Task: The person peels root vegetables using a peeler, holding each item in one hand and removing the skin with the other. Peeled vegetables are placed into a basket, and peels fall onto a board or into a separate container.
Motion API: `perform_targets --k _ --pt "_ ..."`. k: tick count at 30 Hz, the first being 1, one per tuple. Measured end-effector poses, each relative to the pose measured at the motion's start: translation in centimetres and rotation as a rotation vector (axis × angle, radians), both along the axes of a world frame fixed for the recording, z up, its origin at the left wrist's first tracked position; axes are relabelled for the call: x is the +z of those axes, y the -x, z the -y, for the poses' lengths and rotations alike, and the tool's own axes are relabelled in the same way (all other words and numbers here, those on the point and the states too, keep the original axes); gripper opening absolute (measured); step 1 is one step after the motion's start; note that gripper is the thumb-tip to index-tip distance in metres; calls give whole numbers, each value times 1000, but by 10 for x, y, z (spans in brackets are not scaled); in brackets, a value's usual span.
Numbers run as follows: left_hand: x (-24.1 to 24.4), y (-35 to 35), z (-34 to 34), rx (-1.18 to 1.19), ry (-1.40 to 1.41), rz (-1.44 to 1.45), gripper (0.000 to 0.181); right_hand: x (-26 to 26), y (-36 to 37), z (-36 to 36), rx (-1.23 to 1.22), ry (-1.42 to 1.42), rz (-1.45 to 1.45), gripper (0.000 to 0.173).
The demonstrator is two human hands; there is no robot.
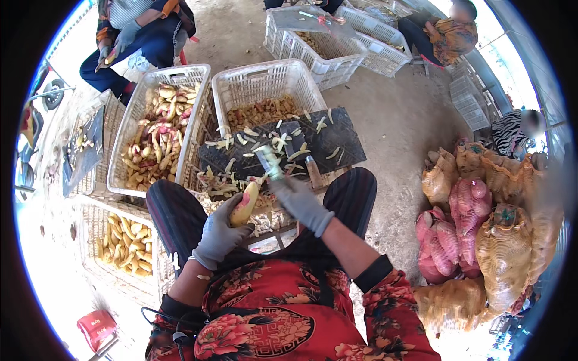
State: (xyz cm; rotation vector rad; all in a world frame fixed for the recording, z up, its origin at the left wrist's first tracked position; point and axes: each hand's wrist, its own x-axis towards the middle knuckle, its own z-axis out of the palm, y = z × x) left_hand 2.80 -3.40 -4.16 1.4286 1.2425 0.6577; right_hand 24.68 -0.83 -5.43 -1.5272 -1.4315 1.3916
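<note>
In a grey glove, my left hand (222,230) grips a partly peeled sweet potato (245,205), pale yellow with a patch of pink skin left. My right hand (300,203), gloved too and blurred, is closed around a peeler (269,162) with a pale green handle, held above the near edge of a dark board (347,140). Peel strips are strewn over that board. A cleaver with a wooden handle (313,171) lies on it, its blade among the peelings. More peelings are heaped between my knees.
Behind the board stands a white crate (266,67) of peelings. To its left, another crate (204,90) holds partly peeled sweet potatoes; a lower-left crate (135,210) holds yellow peeled ones. Mesh sacks (503,252) stand at right. Several people sit around, one with a gloved hand (127,36) at upper left.
</note>
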Motion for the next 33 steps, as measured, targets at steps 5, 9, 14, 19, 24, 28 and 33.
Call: perform_targets --k 5,9,14,19,24,28,33 --pt "8 -4 4 -23 75 193 70 5 28 -8 -44 280 -504 22" --pt "32 9 11 -69 754 879 68 25 26 -11 2 286 -654 19" --pt "26 -1 13 112 720 888 54 25 23 -8 60 11 -262 29" --pt "18 -2 8 338 719 745 51 27 24 23 294 -337 331 22" --pt "23 13 12 252 690 790 46 10 -19 5 80 -172 619 21" --pt "24 10 3 342 726 691 41 29 5 28 275 -374 536 25" --pt "9 9 7 401 531 608 43 15 -2 10 151 -278 527 18"
